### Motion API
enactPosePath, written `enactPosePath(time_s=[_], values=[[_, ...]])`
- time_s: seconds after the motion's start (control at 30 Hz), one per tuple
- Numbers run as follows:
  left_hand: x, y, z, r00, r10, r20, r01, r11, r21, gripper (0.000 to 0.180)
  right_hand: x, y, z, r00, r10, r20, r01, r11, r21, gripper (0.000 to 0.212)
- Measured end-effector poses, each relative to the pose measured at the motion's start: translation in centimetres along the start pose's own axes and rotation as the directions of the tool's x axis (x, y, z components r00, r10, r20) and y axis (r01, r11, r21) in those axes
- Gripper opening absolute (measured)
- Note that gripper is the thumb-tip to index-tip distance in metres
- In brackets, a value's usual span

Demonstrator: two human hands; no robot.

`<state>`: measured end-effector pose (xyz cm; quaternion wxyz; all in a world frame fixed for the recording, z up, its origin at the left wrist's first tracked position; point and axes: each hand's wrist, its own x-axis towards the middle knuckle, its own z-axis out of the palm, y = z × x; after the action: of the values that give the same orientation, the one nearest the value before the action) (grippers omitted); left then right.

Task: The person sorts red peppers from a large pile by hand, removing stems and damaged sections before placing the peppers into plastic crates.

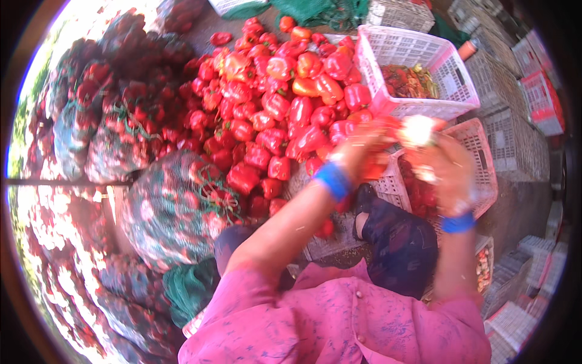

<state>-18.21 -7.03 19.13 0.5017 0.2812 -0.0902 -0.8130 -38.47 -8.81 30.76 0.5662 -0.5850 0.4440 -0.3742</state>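
Observation:
My left hand (pixel 359 145) is closed round a red bell pepper (pixel 383 128), held above the crates in front of my right knee. Close beside it, my right hand (pixel 453 173) is curled and smeared by motion. At its fingers is a bright whitish piece (pixel 418 130), too blurred to name. Beneath both hands stands a pinkish plastic crate (pixel 482 145) with red pepper pieces (pixel 421 194) in it. A large heap of whole red bell peppers (pixel 273 109) spreads to the left of my hands.
A pink-white crate (pixel 418 109) holding pepper scraps (pixel 409 82) stands beyond my hands. Full mesh sacks (pixel 176 209) crowd the left, with a green net (pixel 191 291) near my left side. Stacked crates (pixel 509 142) line the right. A crate with pale bits (pixel 483 264) sits beside my right arm.

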Motion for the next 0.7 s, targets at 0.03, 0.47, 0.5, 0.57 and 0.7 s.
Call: enactPosePath(time_s=[0.03, 0.47, 0.5, 0.57, 0.7], values=[[2.4, -1.9, 2.1, 0.987, 0.097, 0.129, -0.106, 0.992, 0.064, 0.036, -1.1, -0.2, -2.5, 0.973, -0.159, -0.169, 0.071, 0.897, -0.437, 0.026], [1.9, -7.7, 13.8, 0.981, 0.179, 0.078, -0.153, 0.458, 0.876, 0.042, -7.5, 1.3, -10.1, 0.972, -0.154, 0.178, 0.220, 0.325, -0.920, 0.015], [2.9, -7.6, 13.3, 0.997, 0.080, -0.008, -0.043, 0.614, 0.788, 0.038, -7.2, 1.1, -9.9, 0.945, -0.188, 0.267, 0.303, 0.199, -0.932, 0.016], [5.1, -9.2, 13.2, 0.980, 0.198, 0.034, -0.123, 0.458, 0.880, 0.032, -6.9, 0.8, -9.8, 0.851, -0.334, 0.404, 0.433, 0.015, -0.901, 0.018], [9.8, -11.4, 11.9, 0.849, 0.148, 0.507, -0.464, -0.247, 0.850, 0.020, -7.7, 2.1, -11.3, 0.923, -0.332, 0.193, 0.269, 0.202, -0.942, 0.027]])
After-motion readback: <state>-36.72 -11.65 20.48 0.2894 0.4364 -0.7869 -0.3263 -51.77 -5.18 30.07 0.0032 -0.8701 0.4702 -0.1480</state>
